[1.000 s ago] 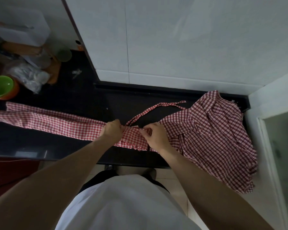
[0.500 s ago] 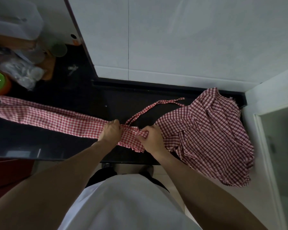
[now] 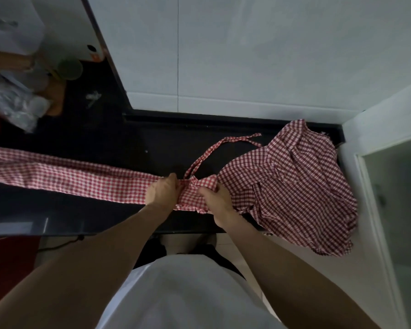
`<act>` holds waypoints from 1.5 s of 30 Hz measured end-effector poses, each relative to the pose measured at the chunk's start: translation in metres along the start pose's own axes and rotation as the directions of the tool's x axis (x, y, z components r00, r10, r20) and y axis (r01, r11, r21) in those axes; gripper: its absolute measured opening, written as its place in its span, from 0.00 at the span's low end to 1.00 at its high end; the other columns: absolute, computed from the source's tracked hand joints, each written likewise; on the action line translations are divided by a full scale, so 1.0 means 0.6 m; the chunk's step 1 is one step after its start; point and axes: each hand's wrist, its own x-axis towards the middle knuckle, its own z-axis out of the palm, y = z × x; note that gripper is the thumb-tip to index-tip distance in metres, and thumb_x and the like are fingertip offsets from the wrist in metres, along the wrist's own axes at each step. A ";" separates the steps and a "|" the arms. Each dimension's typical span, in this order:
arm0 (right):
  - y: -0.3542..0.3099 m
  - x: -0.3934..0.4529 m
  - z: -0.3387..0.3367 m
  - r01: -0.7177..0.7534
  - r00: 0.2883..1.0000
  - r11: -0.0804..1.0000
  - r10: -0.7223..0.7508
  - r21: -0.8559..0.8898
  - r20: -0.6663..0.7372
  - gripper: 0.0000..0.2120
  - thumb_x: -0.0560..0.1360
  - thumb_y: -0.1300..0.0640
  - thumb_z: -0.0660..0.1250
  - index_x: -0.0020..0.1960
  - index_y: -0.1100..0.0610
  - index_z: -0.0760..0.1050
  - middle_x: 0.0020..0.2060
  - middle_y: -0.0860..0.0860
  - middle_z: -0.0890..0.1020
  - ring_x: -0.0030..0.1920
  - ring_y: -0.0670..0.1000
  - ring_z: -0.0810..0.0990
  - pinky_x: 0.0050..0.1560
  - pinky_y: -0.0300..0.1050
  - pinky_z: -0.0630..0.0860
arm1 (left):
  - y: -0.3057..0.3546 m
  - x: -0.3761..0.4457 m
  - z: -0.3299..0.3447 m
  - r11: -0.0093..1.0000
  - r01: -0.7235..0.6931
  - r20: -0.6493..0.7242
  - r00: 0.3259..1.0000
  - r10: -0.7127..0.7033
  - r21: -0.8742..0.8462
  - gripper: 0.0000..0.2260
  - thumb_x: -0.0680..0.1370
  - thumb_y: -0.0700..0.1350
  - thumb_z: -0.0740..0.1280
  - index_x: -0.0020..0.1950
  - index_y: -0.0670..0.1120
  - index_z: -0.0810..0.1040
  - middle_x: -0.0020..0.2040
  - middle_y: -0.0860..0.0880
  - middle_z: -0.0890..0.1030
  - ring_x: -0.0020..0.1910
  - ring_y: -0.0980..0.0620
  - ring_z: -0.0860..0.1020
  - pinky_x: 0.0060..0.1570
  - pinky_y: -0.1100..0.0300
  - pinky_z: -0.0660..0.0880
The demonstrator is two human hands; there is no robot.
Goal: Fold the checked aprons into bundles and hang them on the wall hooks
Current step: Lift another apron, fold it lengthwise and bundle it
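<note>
A red-and-white checked apron (image 3: 69, 179) lies folded into a long narrow strip across the black counter (image 3: 57, 210), running from the left edge to the middle. My left hand (image 3: 163, 192) grips the strip's right end, and my right hand (image 3: 217, 198) grips the same end a little further right, where the cloth is doubled over. A thin apron tie (image 3: 226, 146) loops away behind my hands. A second checked apron (image 3: 294, 186) lies crumpled at the counter's right end and hangs over the front edge. No wall hooks are in view.
White tiled wall (image 3: 247, 55) rises behind the counter. At the far left stand a plastic bag (image 3: 14, 105), a wooden item (image 3: 55, 96) and a green lid (image 3: 70, 68). A pale door frame (image 3: 375, 186) borders the right side. Floor shows below the counter edge.
My hands have rolled the strip's right end a little leftward along the counter, and the folded end between them has grown thicker. The crumpled apron has not moved.
</note>
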 end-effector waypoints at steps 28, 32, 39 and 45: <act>-0.033 -0.010 -0.025 -0.278 0.915 0.837 0.082 0.472 0.394 0.28 0.74 0.47 0.73 0.68 0.58 0.72 0.63 0.60 0.79 0.63 0.62 0.77 0.62 0.64 0.76 | 0.028 0.002 -0.076 0.043 0.601 0.603 0.794 0.085 -0.798 0.24 0.62 0.38 0.63 0.57 0.35 0.77 0.55 0.37 0.81 0.56 0.37 0.78 0.63 0.43 0.74; -0.037 -0.005 -0.044 -0.204 0.955 0.873 0.079 0.443 0.285 0.26 0.70 0.51 0.77 0.64 0.58 0.76 0.58 0.55 0.83 0.60 0.57 0.80 0.60 0.57 0.77 | 0.041 0.021 -0.072 0.525 0.470 0.418 0.881 -0.223 -0.709 0.04 0.76 0.41 0.65 0.46 0.42 0.79 0.49 0.42 0.80 0.45 0.47 0.77 0.42 0.54 0.76; -0.053 0.007 -0.079 -0.128 0.984 0.888 0.058 0.442 0.170 0.24 0.68 0.59 0.78 0.63 0.60 0.76 0.57 0.55 0.84 0.59 0.57 0.81 0.62 0.59 0.76 | 0.054 0.020 -0.056 0.962 0.145 0.427 0.904 -0.033 -0.232 0.35 0.73 0.46 0.73 0.76 0.42 0.60 0.70 0.40 0.69 0.69 0.41 0.70 0.66 0.49 0.71; -0.061 0.015 -0.120 -0.078 0.992 0.885 0.024 0.459 0.123 0.19 0.73 0.61 0.72 0.63 0.60 0.76 0.58 0.56 0.83 0.59 0.56 0.81 0.56 0.55 0.79 | 0.007 0.019 -0.024 0.993 -0.116 0.293 0.950 0.108 0.011 0.30 0.73 0.56 0.72 0.72 0.49 0.69 0.68 0.44 0.74 0.65 0.45 0.74 0.64 0.47 0.74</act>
